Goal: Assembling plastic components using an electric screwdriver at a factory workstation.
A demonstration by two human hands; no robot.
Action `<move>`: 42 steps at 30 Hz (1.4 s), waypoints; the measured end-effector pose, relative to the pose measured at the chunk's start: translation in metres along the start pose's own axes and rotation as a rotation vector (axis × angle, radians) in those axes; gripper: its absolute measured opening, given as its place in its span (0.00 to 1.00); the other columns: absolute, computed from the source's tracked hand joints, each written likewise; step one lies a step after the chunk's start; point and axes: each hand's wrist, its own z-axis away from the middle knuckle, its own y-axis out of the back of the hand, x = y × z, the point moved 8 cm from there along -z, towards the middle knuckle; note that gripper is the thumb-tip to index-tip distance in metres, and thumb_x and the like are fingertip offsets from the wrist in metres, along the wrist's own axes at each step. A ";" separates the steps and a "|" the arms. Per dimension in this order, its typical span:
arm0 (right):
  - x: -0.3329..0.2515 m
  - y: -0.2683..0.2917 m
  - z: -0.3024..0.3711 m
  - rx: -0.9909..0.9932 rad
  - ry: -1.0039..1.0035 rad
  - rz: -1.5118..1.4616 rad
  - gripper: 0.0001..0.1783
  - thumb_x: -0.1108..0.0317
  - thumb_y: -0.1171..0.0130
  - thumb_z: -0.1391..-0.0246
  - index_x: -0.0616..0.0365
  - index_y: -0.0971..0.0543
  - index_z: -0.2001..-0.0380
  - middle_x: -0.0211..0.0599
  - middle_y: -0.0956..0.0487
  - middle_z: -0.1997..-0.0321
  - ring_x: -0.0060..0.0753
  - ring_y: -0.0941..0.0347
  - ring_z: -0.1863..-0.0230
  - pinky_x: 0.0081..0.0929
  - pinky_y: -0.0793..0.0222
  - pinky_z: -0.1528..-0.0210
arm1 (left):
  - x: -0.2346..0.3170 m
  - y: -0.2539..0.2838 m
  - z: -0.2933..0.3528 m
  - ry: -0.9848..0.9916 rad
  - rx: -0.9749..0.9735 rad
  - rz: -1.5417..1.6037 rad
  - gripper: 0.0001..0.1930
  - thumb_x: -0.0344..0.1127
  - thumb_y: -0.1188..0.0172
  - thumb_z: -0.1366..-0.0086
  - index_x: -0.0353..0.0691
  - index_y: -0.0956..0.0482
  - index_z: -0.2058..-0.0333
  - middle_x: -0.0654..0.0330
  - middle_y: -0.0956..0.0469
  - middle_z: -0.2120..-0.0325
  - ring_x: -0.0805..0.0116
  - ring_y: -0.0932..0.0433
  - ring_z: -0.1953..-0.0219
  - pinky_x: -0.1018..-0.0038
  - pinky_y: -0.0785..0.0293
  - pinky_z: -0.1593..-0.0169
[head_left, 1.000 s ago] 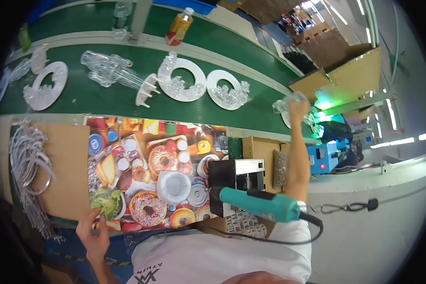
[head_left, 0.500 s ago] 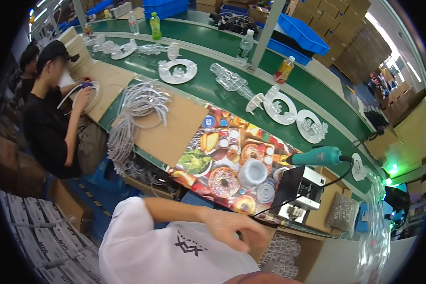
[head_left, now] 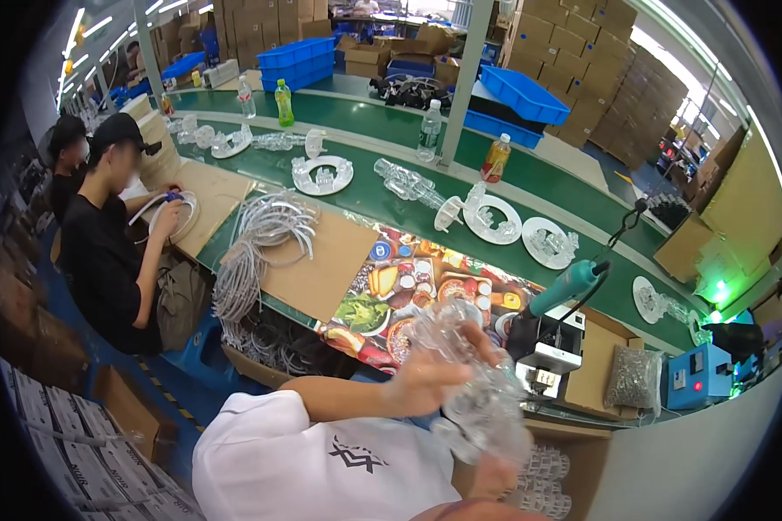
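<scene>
In front of my chest is a string of clear plastic parts, smeared by motion. My left hand has its fingers around the upper stretch of it. At the lower end, my right hand is closed on the same parts, its fingers partly blurred. Just beyond them lies a table mat printed with food pictures. On its right stands a small black and white machine, with a teal electric screwdriver hanging by its cord above.
A green conveyor carries white rings and clear parts. Coiled pale tubes lie beside cardboard at left, near a seated co-worker. A bag of small parts, a blue box and a carton sit at right.
The clear parts have come from the far right to in front of my chest. My left hand has closed on them, and my right hand has come into view. The screwdriver has swung more upright.
</scene>
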 end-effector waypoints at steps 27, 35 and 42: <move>-0.005 -0.153 -0.005 -0.513 0.221 0.309 0.38 0.68 0.29 0.71 0.63 0.32 0.51 0.42 0.21 0.61 0.36 0.22 0.62 0.31 0.28 0.57 | 0.075 0.046 0.013 -0.254 0.068 -0.731 0.17 0.27 0.40 0.46 0.37 0.33 0.58 0.58 0.26 0.70 0.69 0.27 0.64 0.71 0.31 0.56; -0.009 -0.148 -0.023 -0.433 0.450 0.594 0.37 0.66 0.33 0.69 0.61 0.33 0.50 0.45 0.24 0.63 0.48 0.25 0.64 0.39 0.28 0.66 | 0.088 0.064 0.011 -0.113 0.170 -0.687 0.19 0.29 0.44 0.47 0.33 0.32 0.55 0.49 0.27 0.61 0.54 0.28 0.55 0.58 0.37 0.44; -0.108 -0.106 -0.056 -0.543 0.682 0.580 0.29 0.56 0.32 0.62 0.63 0.25 0.57 0.42 0.21 0.61 0.40 0.23 0.64 0.29 0.27 0.62 | 0.109 0.091 0.027 -0.132 0.285 -0.411 0.21 0.30 0.42 0.46 0.31 0.31 0.52 0.46 0.27 0.57 0.52 0.29 0.52 0.53 0.38 0.44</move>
